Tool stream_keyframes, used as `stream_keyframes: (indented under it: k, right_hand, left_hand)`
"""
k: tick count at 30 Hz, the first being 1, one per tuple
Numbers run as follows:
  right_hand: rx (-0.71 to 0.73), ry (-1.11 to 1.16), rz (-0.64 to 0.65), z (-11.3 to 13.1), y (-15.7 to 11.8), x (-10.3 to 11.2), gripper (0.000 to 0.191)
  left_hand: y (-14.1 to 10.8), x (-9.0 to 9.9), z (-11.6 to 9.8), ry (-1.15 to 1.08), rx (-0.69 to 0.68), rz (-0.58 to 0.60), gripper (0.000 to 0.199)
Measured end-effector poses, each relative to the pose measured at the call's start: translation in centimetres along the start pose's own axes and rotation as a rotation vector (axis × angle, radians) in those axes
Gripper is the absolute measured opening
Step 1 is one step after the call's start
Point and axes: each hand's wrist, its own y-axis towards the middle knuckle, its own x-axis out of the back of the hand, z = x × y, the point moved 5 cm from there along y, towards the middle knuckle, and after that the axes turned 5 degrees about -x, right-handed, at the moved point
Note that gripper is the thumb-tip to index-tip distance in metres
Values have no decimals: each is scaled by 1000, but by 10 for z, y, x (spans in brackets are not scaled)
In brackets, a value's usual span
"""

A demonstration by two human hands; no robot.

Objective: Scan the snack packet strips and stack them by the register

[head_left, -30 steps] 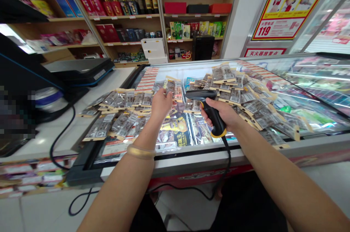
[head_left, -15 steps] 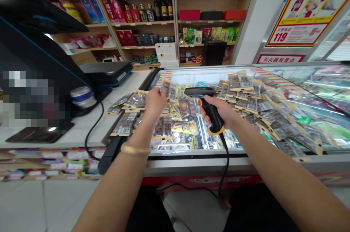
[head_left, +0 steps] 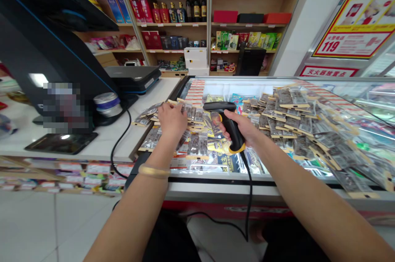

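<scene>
The big case (head_left: 212, 188) has a glass top. A sign (head_left: 354, 41) reads "119". The right hand (head_left: 239, 128)'s fingers curl round the black, yellow-edged scanner (head_left: 219, 106) above the case. The left hand (head_left: 173, 120)'s fingers bend over clear, brown-filled packs (head_left: 198, 142) on the case; whether they grip one, I cannot tell.

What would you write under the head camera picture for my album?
One hand on the packets, the other holding a scanner, over a glass-topped freezer.
</scene>
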Motion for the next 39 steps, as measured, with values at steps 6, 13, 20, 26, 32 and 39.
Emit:
stream_keyframes:
  k: [6,13,20,26,32,39]
  right_hand:
    - [7,29,7,-2,5,4,31]
    - [-11,70,-52,1,-1,6,35]
    - [65,139,-54,20,-25,26,33]
    - [177,135,-103,32,-61,72,29]
    - [179,117,-145,13,-82,103,30]
    - [140,109,-116,-6,-82,112,30]
  left_hand:
    - [1,-7,-4,-19,11,40,37]
    - [-1,-12,-9,17,-31,30,39]
    - [-4,11,-25,-64,-47,-129,40]
    - [-9,13,-92,-238,-181,-1,38]
    - [-28,-30,-160,-228,-227,369,51]
    - [-35,-61,-171,-249,-199,422,45]
